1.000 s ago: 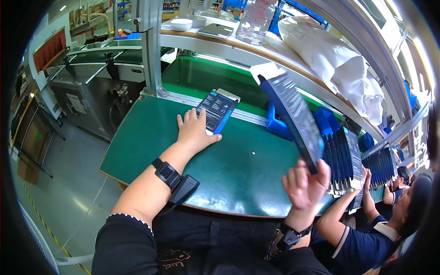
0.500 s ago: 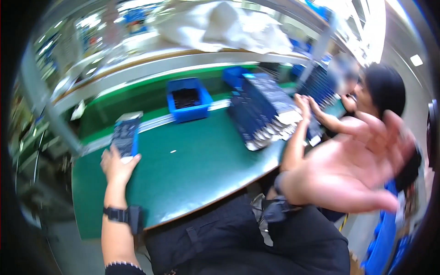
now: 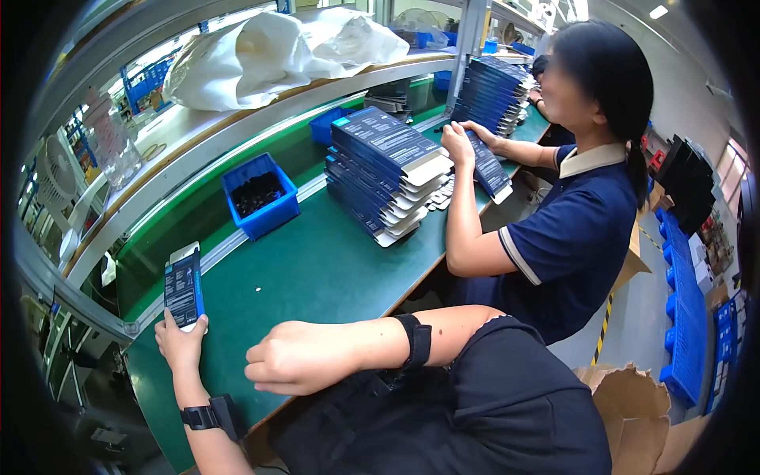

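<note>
A flat dark blue printed carton (image 3: pixel 184 289) with a pale end flap lies at the left of the green table. My left hand (image 3: pixel 180 342) holds its near end, fingers on one side and thumb on the other. My right hand (image 3: pixel 289 358) is closed in a fist over the table's front edge, back of the hand up. Its palm side is hidden, and nothing sticks out of it. Beyond it, a stack of similar flat cartons (image 3: pixel 380 170) rests on the table.
An open blue bin (image 3: pixel 261 196) with small black parts stands at the table's back. On the shelf above lies white plastic sheeting (image 3: pixel 269 55). A co-worker (image 3: pixel 562 206) at the right holds another flat carton (image 3: pixel 488 166). A torn cardboard box (image 3: pixel 631 404) is at lower right.
My right hand, open and bare-palmed before at the right, has swung left over the table edge and closed. The view has turned to the right. My left hand stays on the carton.
</note>
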Demonstrator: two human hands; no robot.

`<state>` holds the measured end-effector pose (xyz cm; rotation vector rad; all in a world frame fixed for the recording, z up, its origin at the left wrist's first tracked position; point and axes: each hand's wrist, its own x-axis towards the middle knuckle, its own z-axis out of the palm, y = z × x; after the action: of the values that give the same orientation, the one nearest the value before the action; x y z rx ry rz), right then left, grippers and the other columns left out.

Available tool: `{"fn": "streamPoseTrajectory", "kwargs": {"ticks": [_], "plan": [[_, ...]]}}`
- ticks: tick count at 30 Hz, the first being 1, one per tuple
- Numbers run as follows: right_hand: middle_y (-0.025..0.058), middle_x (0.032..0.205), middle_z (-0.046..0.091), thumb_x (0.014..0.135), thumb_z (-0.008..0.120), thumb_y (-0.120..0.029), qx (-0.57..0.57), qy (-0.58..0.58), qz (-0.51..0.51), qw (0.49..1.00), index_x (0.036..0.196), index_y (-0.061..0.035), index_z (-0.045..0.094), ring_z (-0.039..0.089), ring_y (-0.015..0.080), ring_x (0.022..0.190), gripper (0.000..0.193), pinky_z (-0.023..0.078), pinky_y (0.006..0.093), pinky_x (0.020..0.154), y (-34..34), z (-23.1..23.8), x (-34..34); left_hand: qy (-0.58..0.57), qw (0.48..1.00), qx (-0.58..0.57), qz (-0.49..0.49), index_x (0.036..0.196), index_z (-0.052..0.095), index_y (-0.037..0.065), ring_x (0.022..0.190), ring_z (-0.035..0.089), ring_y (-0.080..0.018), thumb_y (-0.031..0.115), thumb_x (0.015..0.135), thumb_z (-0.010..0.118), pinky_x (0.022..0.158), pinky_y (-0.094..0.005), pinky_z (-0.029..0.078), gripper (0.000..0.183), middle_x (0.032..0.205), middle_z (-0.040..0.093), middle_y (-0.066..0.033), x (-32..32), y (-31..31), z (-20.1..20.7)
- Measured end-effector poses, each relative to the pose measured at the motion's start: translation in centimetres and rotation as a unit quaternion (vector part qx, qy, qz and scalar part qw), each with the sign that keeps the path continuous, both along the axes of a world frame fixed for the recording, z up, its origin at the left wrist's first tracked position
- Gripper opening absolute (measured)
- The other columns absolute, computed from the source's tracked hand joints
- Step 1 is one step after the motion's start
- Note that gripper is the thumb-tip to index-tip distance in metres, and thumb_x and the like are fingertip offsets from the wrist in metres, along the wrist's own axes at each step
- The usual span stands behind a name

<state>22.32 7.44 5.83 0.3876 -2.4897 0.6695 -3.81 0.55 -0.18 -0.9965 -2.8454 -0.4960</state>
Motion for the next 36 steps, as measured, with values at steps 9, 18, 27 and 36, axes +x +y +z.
{"fn": "streamPoseTrajectory", "kwargs": {"ticks": [9,18,27,36], "plan": [[0.013,0.073,0.055,0.083,0.057,-0.013,-0.049,-0.042,-0.045,0.997,0.083,-0.0011,0.057,0.057,0.0321,0.065,0.012,0.047,0.0401,0.057,2.0,-0.6,-1.8,-0.042,0.955,0.289,-0.049,0.123,0.045,-0.007,0.107,0.052,-0.0359,0.02,0.072,0.072,0.093,-0.0384,0.04,0.064,0.115,0.052,-0.0265,-4.3,-0.6,-3.3],[0.0131,0.077,0.058,0.081,0.056,-0.013,-0.135,-0.124,-0.055,0.981,0.084,-0.0024,0.059,0.058,0.0323,0.072,0.011,0.047,0.0407,0.065,0.7,-4.4,-0.9,-0.192,0.913,0.346,-0.099,0.115,0.051,-0.008,0.081,0.062,-0.0176,0.01,0.081,0.064,0.072,-0.0283,0.048,0.04,0.091,0.065,-0.0167,-5.1,-1.1,-3.8],[0.005,0.078,0.062,0.086,0.055,-0.008,-0.625,-0.007,-0.318,0.713,0.089,0.0001,0.061,0.058,0.0103,0.071,0.011,0.049,0.025,0.066,-2.9,-7.9,15.6,-0.172,0.933,0.282,-0.146,0.121,0.05,-0.004,0.098,0.057,-0.021,0.023,0.087,0.059,0.087,-0.0301,0.043,0.045,0.112,0.058,-0.0193,-10.1,-0.9,-5.3],[0.006,0.075,0.064,0.08,0.056,-0.013,-0.577,0.127,-0.758,0.275,0.079,-0.0078,0.059,0.06,0.0135,0.061,0.005,0.05,0.0248,0.055,-24.0,-5.8,53.4,0.091,0.906,0.292,-0.292,0.103,0.064,-0.002,0.078,0.062,-0.0287,0.016,0.082,0.064,0.074,-0.0352,0.051,0.028,0.092,0.066,-0.0185,-10.4,-0.5,-5.0]]}}
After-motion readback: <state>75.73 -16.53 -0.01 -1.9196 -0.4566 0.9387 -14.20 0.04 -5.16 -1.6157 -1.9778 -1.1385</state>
